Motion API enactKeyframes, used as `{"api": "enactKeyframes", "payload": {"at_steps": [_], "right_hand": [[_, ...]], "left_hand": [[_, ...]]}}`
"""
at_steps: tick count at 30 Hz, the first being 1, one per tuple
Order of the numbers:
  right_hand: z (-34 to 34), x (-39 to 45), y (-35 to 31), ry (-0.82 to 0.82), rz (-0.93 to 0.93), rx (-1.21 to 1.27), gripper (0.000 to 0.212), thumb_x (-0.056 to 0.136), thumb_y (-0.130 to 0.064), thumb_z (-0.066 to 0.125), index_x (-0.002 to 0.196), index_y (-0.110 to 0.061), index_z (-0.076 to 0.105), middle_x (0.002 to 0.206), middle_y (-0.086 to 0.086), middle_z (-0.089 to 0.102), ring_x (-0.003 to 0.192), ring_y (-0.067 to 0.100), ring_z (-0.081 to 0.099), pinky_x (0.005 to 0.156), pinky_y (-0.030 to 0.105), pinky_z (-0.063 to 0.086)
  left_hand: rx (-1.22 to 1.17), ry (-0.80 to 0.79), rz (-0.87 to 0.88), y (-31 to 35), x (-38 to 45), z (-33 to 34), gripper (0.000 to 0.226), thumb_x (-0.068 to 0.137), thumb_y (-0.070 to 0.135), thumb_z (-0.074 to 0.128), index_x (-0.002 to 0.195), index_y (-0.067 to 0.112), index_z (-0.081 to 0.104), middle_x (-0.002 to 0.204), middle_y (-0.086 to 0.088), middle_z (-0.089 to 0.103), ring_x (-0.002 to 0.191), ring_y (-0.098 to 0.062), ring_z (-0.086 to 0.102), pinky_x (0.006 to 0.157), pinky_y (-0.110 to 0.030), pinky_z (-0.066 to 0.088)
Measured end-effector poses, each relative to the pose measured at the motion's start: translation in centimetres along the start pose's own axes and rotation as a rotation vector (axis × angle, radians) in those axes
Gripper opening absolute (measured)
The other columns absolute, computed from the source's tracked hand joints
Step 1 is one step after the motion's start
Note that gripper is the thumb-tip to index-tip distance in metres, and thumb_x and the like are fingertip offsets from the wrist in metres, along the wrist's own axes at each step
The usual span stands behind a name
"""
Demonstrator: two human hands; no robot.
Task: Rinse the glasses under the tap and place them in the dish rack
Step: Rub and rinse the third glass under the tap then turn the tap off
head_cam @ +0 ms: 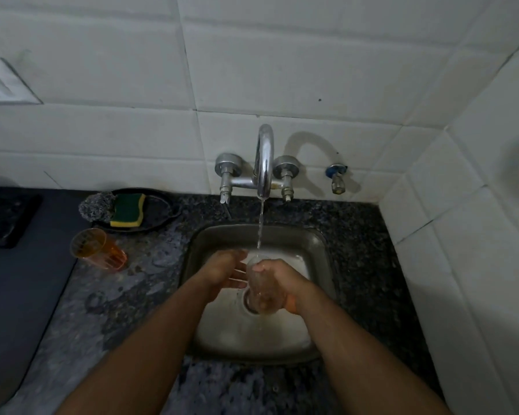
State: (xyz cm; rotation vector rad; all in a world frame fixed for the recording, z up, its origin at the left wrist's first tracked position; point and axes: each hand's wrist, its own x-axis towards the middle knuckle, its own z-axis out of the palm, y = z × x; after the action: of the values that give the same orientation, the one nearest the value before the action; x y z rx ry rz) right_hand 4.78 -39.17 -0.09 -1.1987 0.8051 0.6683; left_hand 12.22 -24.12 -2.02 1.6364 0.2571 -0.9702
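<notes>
Over a small steel sink point(318, 244), the right hand point(277, 278) grips a clear glass point(259, 290), fingers wrapped round it, under the running tap point(264, 163). The left hand point(225, 269) touches its side, fingers straight. An orange glass point(98, 248) stands on the wet tabletop point(126, 295), left of the sink, seemingly awaiting rinsing. No dish rack is visible; racking appears undone.

this was a home kitchen: a small metal sink point(318, 244) sat in a dark stone counter point(357, 235), with a tap point(264, 160), white wall tiles point(282, 70) and a sponge point(128, 210).
</notes>
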Motion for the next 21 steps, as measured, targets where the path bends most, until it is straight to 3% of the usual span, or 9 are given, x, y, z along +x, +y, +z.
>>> {"api": "enactKeyframes", "payload": {"at_steps": [6, 10, 13, 17, 21], "right_hand": [[-0.7, 0.6, -1.0, 0.006, 0.064, -0.127, 0.046, 0.096, -0.047, 0.064, 0.123, -0.012, 0.074, 0.104, 0.009, 0.079, 0.092, 0.022, 0.074, 0.082, 0.038, 0.060], [-1.8, 0.7, -1.5, 0.023, 0.054, -0.202, 0.049, 0.091, -0.054, 0.068, 0.117, -0.013, 0.076, 0.106, 0.010, 0.080, 0.098, 0.025, 0.076, 0.093, 0.044, 0.060], [-2.0, 0.4, -1.8, 0.041, 0.031, -0.204, 0.048, 0.091, -0.054, 0.066, 0.116, -0.013, 0.076, 0.105, 0.009, 0.081, 0.095, 0.025, 0.076, 0.090, 0.045, 0.061], [-1.0, -0.2, -2.9, 0.066, -0.028, -0.077, 0.041, 0.096, -0.047, 0.062, 0.117, -0.014, 0.075, 0.098, 0.008, 0.080, 0.085, 0.023, 0.075, 0.071, 0.036, 0.059], [1.1, -0.6, -4.1, 0.062, -0.170, 0.006, 0.032, 0.100, -0.029, 0.060, 0.127, -0.014, 0.066, 0.109, 0.010, 0.075, 0.094, 0.024, 0.070, 0.076, 0.036, 0.058]], "left_hand": [[-0.072, -0.015, -0.060, 0.0, -0.1, 2.2, 0.023, 0.104, 0.022, 0.054, 0.099, 0.008, 0.072, 0.088, -0.013, 0.073, 0.085, -0.030, 0.066, 0.090, -0.047, 0.056], [-0.102, -0.044, -0.078, 0.5, -0.5, 2.5, 0.018, 0.102, 0.019, 0.055, 0.103, 0.008, 0.070, 0.097, -0.019, 0.069, 0.091, -0.034, 0.065, 0.091, -0.049, 0.057], [-0.156, -0.048, -0.069, 1.1, -1.0, 2.8, 0.018, 0.102, 0.015, 0.054, 0.100, 0.005, 0.069, 0.093, -0.019, 0.068, 0.083, -0.031, 0.065, 0.082, -0.044, 0.059], [-0.245, -0.029, -0.058, 1.9, -1.4, 3.6, 0.029, 0.104, 0.020, 0.052, 0.089, 0.004, 0.072, 0.080, -0.015, 0.073, 0.083, -0.031, 0.066, 0.081, -0.041, 0.055], [-0.361, -0.009, 0.034, 3.0, -1.3, 3.5, 0.034, 0.105, 0.030, 0.051, 0.106, 0.007, 0.076, 0.093, -0.015, 0.077, 0.087, -0.030, 0.071, 0.079, -0.039, 0.054]]}}
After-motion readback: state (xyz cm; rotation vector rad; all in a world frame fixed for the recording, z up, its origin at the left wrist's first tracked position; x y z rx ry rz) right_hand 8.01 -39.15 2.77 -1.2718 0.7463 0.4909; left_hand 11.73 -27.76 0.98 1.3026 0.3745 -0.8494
